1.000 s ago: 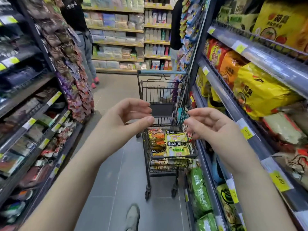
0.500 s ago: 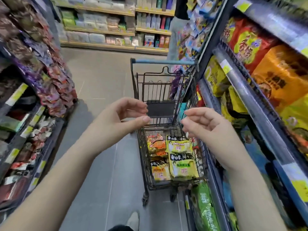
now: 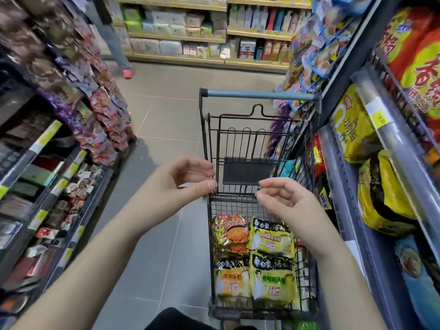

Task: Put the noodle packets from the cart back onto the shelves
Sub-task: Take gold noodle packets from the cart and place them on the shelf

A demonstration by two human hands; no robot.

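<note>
The left hand (image 3: 181, 184) and right hand (image 3: 285, 203) hover empty, fingers loosely curled. The noodle packets (image 3: 254, 258) lie in the cart (image 3: 259, 94), at five and seven o'clock of them. The left thumb perhaps touches the wire.

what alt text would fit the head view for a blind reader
An empty left hand and right hand hover above a black wire cart holding noodle packets, in a shop aisle with stocked shelves on both sides.
</note>
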